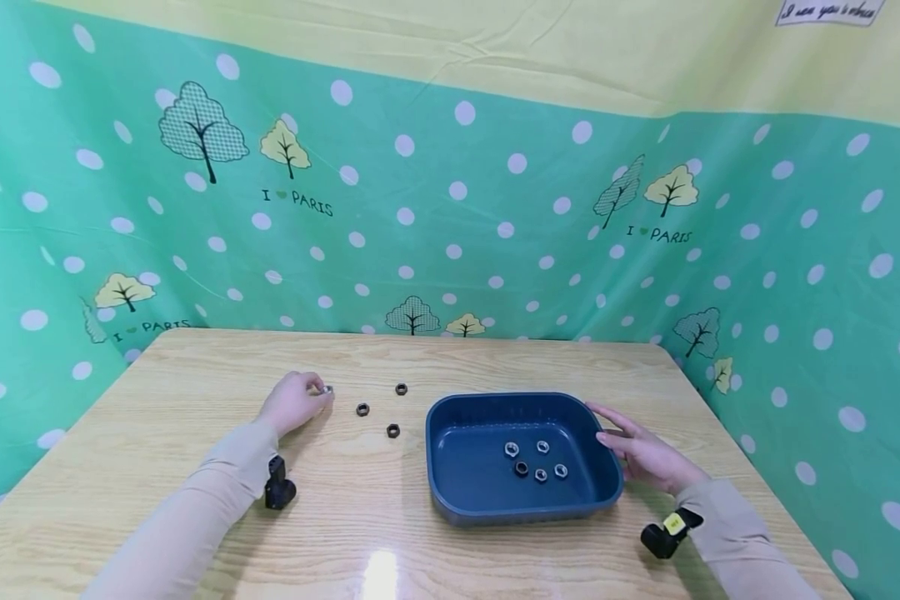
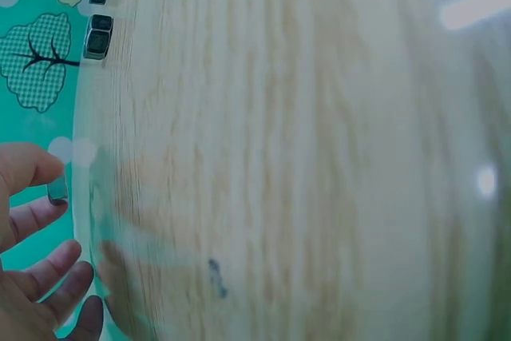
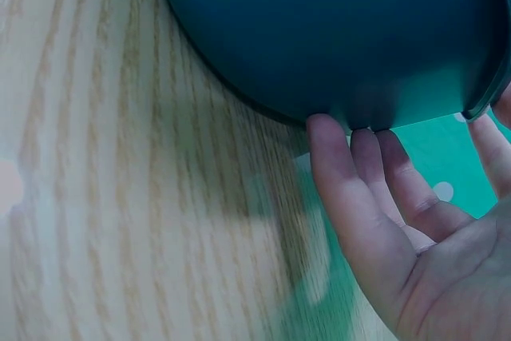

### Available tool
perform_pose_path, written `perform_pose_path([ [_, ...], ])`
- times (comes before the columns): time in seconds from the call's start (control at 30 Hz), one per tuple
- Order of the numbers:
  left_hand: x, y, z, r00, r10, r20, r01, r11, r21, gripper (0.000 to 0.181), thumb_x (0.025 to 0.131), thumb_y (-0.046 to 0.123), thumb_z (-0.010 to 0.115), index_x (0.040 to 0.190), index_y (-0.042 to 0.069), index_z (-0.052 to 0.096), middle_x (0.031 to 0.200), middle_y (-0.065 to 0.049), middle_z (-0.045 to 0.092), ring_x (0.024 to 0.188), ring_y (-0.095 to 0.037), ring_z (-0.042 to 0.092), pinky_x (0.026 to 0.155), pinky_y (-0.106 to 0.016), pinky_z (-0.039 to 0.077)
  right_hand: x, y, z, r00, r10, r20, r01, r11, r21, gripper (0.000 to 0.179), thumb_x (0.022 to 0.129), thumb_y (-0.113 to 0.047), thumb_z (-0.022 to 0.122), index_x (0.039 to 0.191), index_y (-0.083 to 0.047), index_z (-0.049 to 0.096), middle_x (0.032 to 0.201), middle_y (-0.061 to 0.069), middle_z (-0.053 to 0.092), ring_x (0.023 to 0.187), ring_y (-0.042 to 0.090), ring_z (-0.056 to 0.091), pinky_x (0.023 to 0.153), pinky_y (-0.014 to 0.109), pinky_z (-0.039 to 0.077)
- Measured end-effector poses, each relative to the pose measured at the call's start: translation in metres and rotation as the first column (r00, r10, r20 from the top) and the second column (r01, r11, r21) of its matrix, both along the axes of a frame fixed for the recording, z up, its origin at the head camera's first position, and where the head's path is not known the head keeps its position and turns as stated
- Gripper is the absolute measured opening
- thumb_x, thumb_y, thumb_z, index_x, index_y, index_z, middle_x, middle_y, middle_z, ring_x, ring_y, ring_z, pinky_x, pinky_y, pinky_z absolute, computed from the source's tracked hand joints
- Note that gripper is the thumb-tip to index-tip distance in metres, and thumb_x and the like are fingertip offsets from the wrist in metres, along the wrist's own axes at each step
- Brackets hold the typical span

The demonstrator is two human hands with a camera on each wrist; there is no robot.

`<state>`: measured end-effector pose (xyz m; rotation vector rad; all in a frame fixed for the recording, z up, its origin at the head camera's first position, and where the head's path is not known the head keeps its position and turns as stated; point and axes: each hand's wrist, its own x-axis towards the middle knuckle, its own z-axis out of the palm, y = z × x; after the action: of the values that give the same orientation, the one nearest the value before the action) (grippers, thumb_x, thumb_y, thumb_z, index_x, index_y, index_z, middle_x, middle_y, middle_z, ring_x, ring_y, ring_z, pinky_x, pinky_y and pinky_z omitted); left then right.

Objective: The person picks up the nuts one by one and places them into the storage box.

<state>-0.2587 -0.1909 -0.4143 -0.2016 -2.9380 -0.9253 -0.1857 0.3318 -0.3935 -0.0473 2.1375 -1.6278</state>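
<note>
A small silver hex nut (image 1: 327, 389) is pinched between the thumb and a finger of my left hand (image 1: 294, 403), at the left part of the table. In the left wrist view the nut (image 2: 57, 189) shows edge-on between the fingertips, with the other fingers spread. My right hand (image 1: 648, 457) touches the right side of a dark blue rectangular bin (image 1: 465, 508). The right wrist view shows extended fingers (image 3: 339, 173) against the bin's outer wall (image 3: 319, 37). Inside the bin lie several silver nuts (image 1: 512, 450) and one dark nut (image 1: 521, 469).
Three dark nuts stand loose on the wooden table (image 1: 330, 517) between my left hand and the bin: one farther back (image 1: 401, 389), one nearer my hand (image 1: 363, 409), one toward the front (image 1: 393, 431). A green polka-dot curtain (image 1: 450, 233) borders the table's back and right.
</note>
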Motion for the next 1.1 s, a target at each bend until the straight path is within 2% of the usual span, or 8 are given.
perform_pose_path([
  [0.13, 0.001, -0.001, 0.001, 1.0, -0.005, -0.003, 0.005, 1.0, 0.015, 0.018, 0.089, 0.021, 0.06, 0.088, 0.003, 0.06, 0.092, -0.018, 0.054, 0.08, -0.027, 0.05, 0.071, -0.038, 0.041, 0.0, -0.001, 0.0, 1.0, -0.005, 0.001, 0.005, 1.0, 0.003, 0.07, 0.098, -0.031, 0.049, 0.152, -0.016, 0.007, 0.149, 0.033, 0.022, 0.117, 0.028, 0.056, 0.089, 0.051, 0.05],
  [0.27, 0.0, -0.003, 0.002, 1.0, -0.008, 0.015, 0.008, 0.999, 0.037, 0.019, 0.09, 0.022, 0.059, 0.093, 0.003, 0.061, 0.102, -0.022, 0.057, 0.093, -0.033, 0.057, 0.08, -0.045, 0.045, 0.001, -0.001, 0.001, 1.0, -0.007, 0.002, 0.007, 1.0, 0.003, 0.07, 0.098, -0.031, 0.049, 0.152, -0.016, 0.007, 0.149, 0.033, 0.021, 0.118, 0.029, 0.055, 0.089, 0.052, 0.05],
  [0.37, 0.0, -0.003, 0.002, 1.0, -0.007, 0.027, 0.005, 0.998, 0.064, 0.019, 0.09, 0.022, 0.059, 0.095, 0.003, 0.061, 0.11, -0.025, 0.057, 0.101, -0.037, 0.057, 0.085, -0.049, 0.045, 0.001, -0.001, 0.001, 1.0, -0.003, 0.002, 0.003, 1.0, 0.001, 0.07, 0.098, -0.032, 0.049, 0.152, -0.016, 0.006, 0.15, 0.033, 0.02, 0.119, 0.029, 0.054, 0.089, 0.052, 0.05],
  [0.63, 0.002, 0.001, 0.01, 1.0, -0.011, -0.013, 0.012, 0.994, 0.106, 0.018, 0.09, 0.021, 0.059, 0.092, 0.003, 0.061, 0.114, -0.026, 0.056, 0.108, -0.042, 0.054, 0.093, -0.053, 0.043, 0.001, -0.001, 0.001, 1.0, 0.005, 0.0, -0.005, 1.0, -0.002, 0.07, 0.099, -0.031, 0.048, 0.152, -0.016, 0.006, 0.15, 0.032, 0.018, 0.119, 0.027, 0.054, 0.089, 0.05, 0.05],
  [0.83, 0.006, 0.004, 0.018, 1.0, -0.012, -0.019, 0.014, 0.993, 0.117, 0.017, 0.091, 0.02, 0.059, 0.093, 0.003, 0.06, 0.118, -0.027, 0.055, 0.111, -0.043, 0.052, 0.094, -0.054, 0.042, 0.001, -0.002, 0.0, 1.0, -0.015, 0.0, 0.015, 1.0, 0.018, 0.07, 0.098, -0.032, 0.048, 0.153, -0.017, 0.008, 0.15, 0.032, 0.02, 0.123, 0.034, 0.051, 0.089, 0.052, 0.049],
  [1.1, 0.01, 0.007, 0.027, 1.0, -0.023, -0.012, 0.024, 0.993, 0.118, 0.022, 0.091, 0.023, 0.059, 0.098, 0.003, 0.061, 0.122, -0.027, 0.053, 0.111, -0.042, 0.051, 0.094, -0.055, 0.041, 0.0, -0.002, 0.0, 1.0, -0.023, 0.009, 0.023, 1.0, 0.018, 0.068, 0.098, -0.03, 0.048, 0.153, -0.018, 0.008, 0.152, 0.03, 0.015, 0.132, 0.046, 0.035, 0.092, 0.057, 0.046],
])
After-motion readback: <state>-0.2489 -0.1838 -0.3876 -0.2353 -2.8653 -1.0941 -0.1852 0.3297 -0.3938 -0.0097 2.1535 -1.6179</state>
